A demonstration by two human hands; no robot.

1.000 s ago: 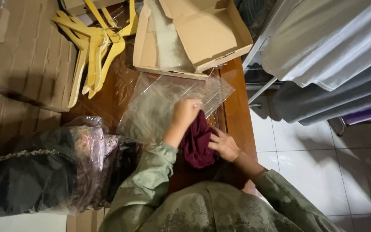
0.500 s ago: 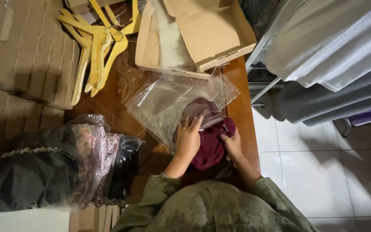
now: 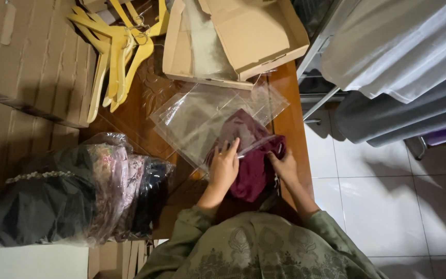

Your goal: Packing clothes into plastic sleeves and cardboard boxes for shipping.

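Observation:
A folded maroon garment [image 3: 254, 165] lies on the wooden table [image 3: 130, 119], its far half inside a clear plastic bag [image 3: 202, 119]. My left hand [image 3: 224, 168] presses flat on the bag's open edge and the garment. At the garment's right side my right hand [image 3: 285, 166] grips the cloth and the bag's mouth. Both arms wear olive green sleeves.
An open cardboard box [image 3: 243, 36] with a clear bag in it sits at the table's far end. Yellow wooden hangers [image 3: 117, 57] lie at the far left. Bagged clothes [image 3: 78, 191] are piled on the left. Cardboard boxes [image 3: 27, 62] line the left; hanging garments [image 3: 403, 57] are on the right.
The maroon garment has slid further into the clear bag. Both hands have moved forward with it, and the bag has shifted a little to the right.

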